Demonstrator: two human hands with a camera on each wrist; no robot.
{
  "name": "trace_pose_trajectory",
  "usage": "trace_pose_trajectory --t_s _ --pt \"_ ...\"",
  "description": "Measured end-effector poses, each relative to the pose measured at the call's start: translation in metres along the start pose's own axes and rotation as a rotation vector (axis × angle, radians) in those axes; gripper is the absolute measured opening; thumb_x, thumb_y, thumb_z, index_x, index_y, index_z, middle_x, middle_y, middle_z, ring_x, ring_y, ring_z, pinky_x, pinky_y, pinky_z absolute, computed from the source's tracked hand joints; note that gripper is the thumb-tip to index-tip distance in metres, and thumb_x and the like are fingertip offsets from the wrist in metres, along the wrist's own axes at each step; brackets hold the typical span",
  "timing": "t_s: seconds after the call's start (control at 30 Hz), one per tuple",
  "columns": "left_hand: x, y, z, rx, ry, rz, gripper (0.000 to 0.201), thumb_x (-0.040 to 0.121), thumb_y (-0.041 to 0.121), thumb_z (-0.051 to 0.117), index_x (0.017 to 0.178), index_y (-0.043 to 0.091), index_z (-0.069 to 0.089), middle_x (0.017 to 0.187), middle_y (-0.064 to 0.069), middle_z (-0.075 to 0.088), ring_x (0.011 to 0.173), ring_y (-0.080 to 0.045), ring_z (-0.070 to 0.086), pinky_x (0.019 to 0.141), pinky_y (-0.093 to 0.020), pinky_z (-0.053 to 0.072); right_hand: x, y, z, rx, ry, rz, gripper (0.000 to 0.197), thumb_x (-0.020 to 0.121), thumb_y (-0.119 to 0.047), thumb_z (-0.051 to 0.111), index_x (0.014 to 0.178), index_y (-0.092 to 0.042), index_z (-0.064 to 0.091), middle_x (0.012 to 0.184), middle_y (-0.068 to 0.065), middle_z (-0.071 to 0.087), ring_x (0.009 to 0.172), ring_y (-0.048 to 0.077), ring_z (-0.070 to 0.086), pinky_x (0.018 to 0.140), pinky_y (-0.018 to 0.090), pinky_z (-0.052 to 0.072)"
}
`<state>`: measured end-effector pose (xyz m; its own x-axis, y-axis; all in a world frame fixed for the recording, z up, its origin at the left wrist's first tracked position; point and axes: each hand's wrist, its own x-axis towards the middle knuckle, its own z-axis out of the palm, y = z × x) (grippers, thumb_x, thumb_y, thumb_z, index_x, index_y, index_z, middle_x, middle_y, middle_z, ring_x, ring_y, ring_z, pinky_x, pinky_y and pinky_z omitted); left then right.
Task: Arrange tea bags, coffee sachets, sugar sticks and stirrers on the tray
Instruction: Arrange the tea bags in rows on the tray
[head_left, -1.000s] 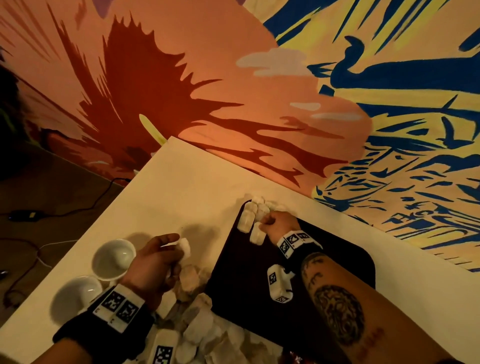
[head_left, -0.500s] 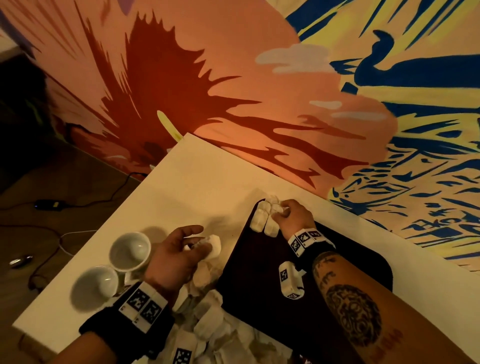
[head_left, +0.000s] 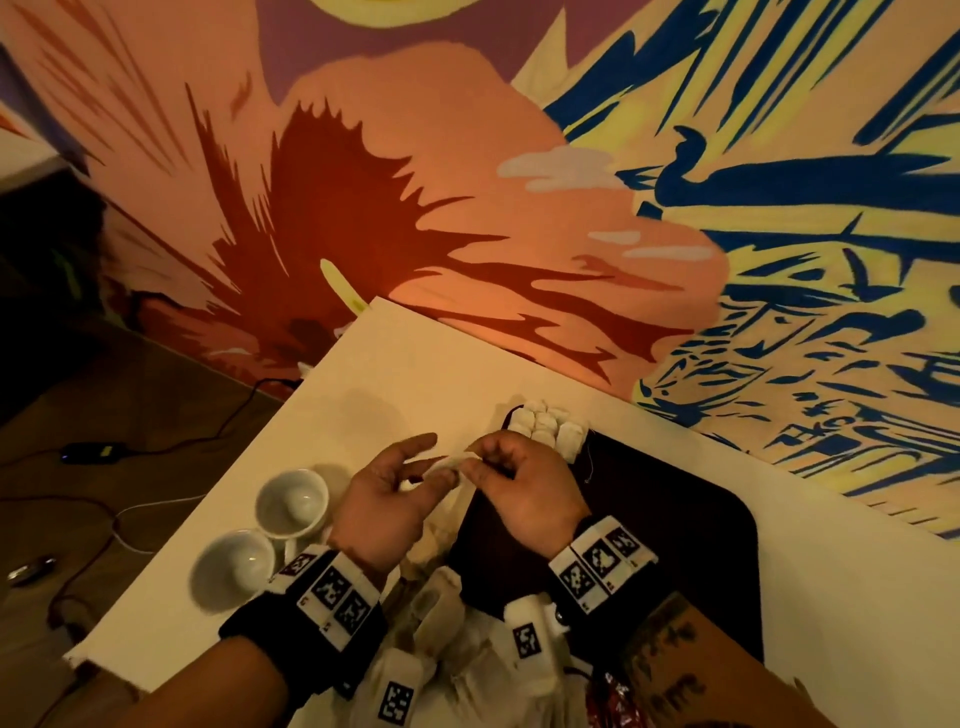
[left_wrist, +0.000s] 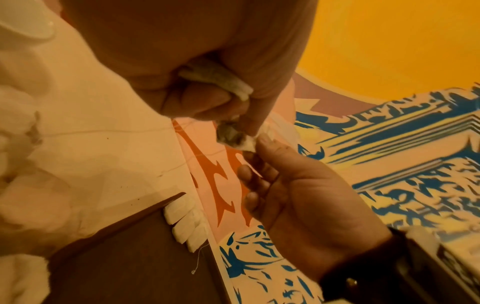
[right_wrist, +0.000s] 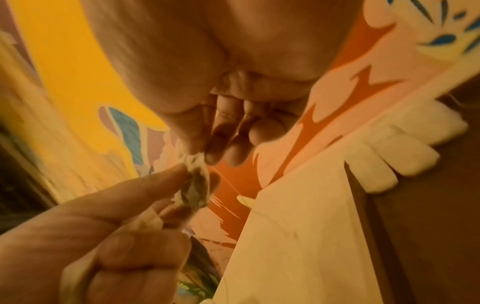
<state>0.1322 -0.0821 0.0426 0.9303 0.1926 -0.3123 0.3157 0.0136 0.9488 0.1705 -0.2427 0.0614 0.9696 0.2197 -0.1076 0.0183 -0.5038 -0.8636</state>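
Both hands meet above the table just left of the dark tray (head_left: 675, 519). My left hand (head_left: 428, 470) pinches a tea bag (head_left: 451, 461) between thumb and fingers, and my right hand (head_left: 480, 462) pinches its other end. In the left wrist view the same tea bag (left_wrist: 233, 136) hangs between the two hands, and a second tea bag (left_wrist: 215, 76) lies tucked in the left hand's curled fingers. A row of white tea bags (head_left: 545, 423) lies side by side at the tray's far corner, a thin string trailing from one.
A loose pile of tea bags (head_left: 436, 603) lies on the white table (head_left: 415, 374) under my wrists, left of the tray. Two white cups (head_left: 293, 501) (head_left: 234, 566) stand near the table's left edge. A painted wall runs along the table's far side.
My right hand left the row on the tray and came left to the raised left hand. It now pinches the tea bag that the left hand holds.
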Motion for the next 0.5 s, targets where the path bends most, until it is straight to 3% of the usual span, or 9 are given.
trace_pose_trajectory --t_s 0.07,0.13,0.2,0.3,0.4,0.5 --pt "-0.006 0.0 -0.006 0.11 -0.048 0.053 0.012 0.088 0.024 0.073 0.09 0.036 0.074 0.081 0.002 0.073 0.063 -0.017 0.061 0.057 -0.028 0.048 -0.007 -0.006 -0.007 -0.026 -0.015 -0.02 0.015 0.089 -0.025 0.073 0.084 -0.037 0.068 0.086 -0.013 0.073 0.083 -0.001 0.067 0.075 0.011 0.049" --pt "-0.011 -0.002 -0.011 0.219 -0.095 0.108 0.01 0.086 0.025 0.075 0.079 0.032 0.074 0.075 0.011 0.071 0.061 -0.003 0.06 0.061 -0.02 0.047 -0.014 -0.011 -0.012 -0.052 -0.009 -0.031 0.011 0.088 -0.024 0.074 0.089 -0.036 0.073 0.09 -0.014 0.074 0.086 -0.004 0.067 0.077 0.008 0.048" --pt "-0.012 -0.002 -0.012 0.317 -0.122 0.137 0.009 0.083 0.027 0.078 0.077 0.031 0.071 0.073 0.021 0.068 0.066 0.004 0.06 0.063 -0.012 0.043 -0.022 -0.014 -0.015 -0.084 -0.01 -0.049 0.01 0.088 -0.024 0.074 0.097 -0.028 0.077 0.094 -0.014 0.074 0.089 -0.004 0.067 0.079 0.008 0.048" --pt "-0.015 -0.006 -0.013 0.401 -0.133 0.134 0.011 0.079 0.033 0.08 0.075 0.032 0.07 0.072 0.016 0.068 0.068 -0.002 0.061 0.065 -0.02 0.047 -0.031 -0.012 -0.018 -0.134 -0.019 -0.06 0.01 0.09 -0.021 0.072 0.099 -0.024 0.076 0.091 -0.017 0.071 0.09 -0.005 0.066 0.079 0.007 0.047" --pt "-0.022 -0.007 -0.014 0.345 -0.17 0.046 0.008 0.085 0.032 0.075 0.08 0.028 0.07 0.069 0.005 0.073 0.05 -0.004 0.057 0.055 -0.023 0.047 -0.036 -0.005 -0.027 -0.205 -0.03 -0.016 0.008 0.092 -0.024 0.07 0.098 -0.029 0.073 0.088 -0.02 0.069 0.087 -0.008 0.064 0.076 0.005 0.045" --pt "-0.022 -0.008 -0.018 0.328 -0.162 -0.077 0.022 0.093 0.04 0.062 0.086 0.019 0.067 0.054 0.002 0.062 0.039 -0.009 0.049 0.049 -0.025 0.04 -0.038 0.014 -0.045 -0.308 -0.034 0.075 0.005 0.093 -0.03 0.067 0.097 -0.032 0.069 0.087 -0.018 0.068 0.084 -0.005 0.062 0.074 0.009 0.046"
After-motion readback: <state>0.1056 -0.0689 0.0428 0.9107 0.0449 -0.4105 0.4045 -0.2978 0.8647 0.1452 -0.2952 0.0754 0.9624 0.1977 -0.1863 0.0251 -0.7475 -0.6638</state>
